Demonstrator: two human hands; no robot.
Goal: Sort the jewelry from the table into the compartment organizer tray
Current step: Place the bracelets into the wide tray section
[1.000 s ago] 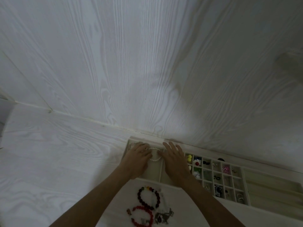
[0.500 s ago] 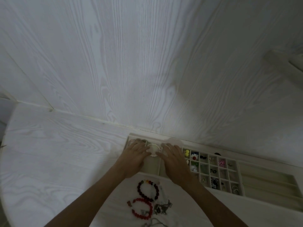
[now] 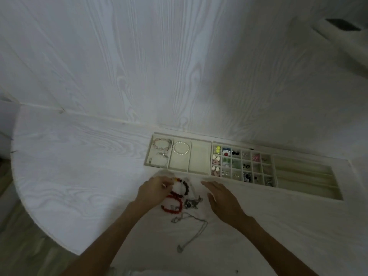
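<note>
Left hand (image 3: 154, 189) pinches the dark beaded bracelet (image 3: 184, 186) on the white desk (image 3: 79, 156), just before the beige compartment tray (image 3: 200, 173); right hand (image 3: 223, 198) relaxed, empty. Light, floppy, beads roll: grip strand, lift clear.

White wood-grain table (image 3: 79, 166) against a matching wall (image 3: 159, 56); wooden floor (image 3: 18, 246) below

White woodgrain wall (image 3: 139, 56), rounded white table (image 3: 59, 166), dim light
</note>
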